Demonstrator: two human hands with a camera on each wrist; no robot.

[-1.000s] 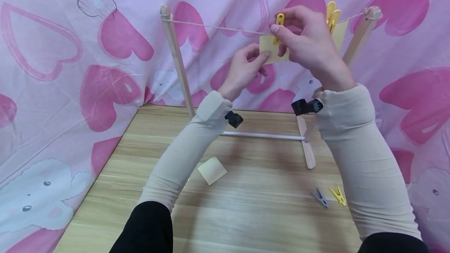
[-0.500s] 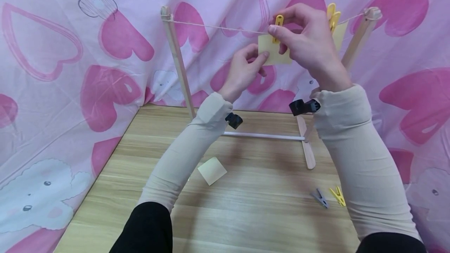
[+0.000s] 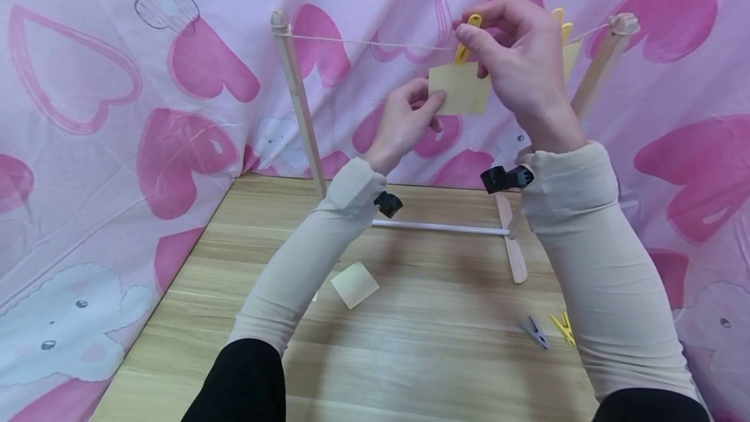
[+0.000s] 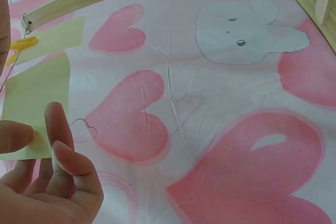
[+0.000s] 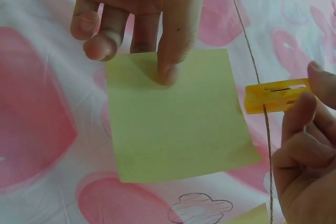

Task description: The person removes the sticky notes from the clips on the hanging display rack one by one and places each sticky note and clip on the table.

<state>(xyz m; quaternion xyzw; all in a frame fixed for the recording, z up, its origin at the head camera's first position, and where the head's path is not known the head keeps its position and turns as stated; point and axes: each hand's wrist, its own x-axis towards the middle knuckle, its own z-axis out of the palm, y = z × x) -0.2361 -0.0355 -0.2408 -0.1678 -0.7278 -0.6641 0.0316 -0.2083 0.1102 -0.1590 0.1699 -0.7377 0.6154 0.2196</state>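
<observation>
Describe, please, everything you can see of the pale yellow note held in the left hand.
The pale yellow note looks like thin, roughly square paper; I can make out no writing on it. It is nearly flat, with a slight bend. The left hand pinches it by one edge. In the head view it appears roughly upright, slightly tilted, below the line of the string and by the tip of the yellow clothespin; whether the clothespin touches it is unclear.

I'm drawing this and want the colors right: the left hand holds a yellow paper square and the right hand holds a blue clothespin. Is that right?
Not quite: the clothespin is yellow, not blue, as the right wrist view shows. The left hand does hold a yellow paper square, and the right hand does hold the clothespin.
</observation>
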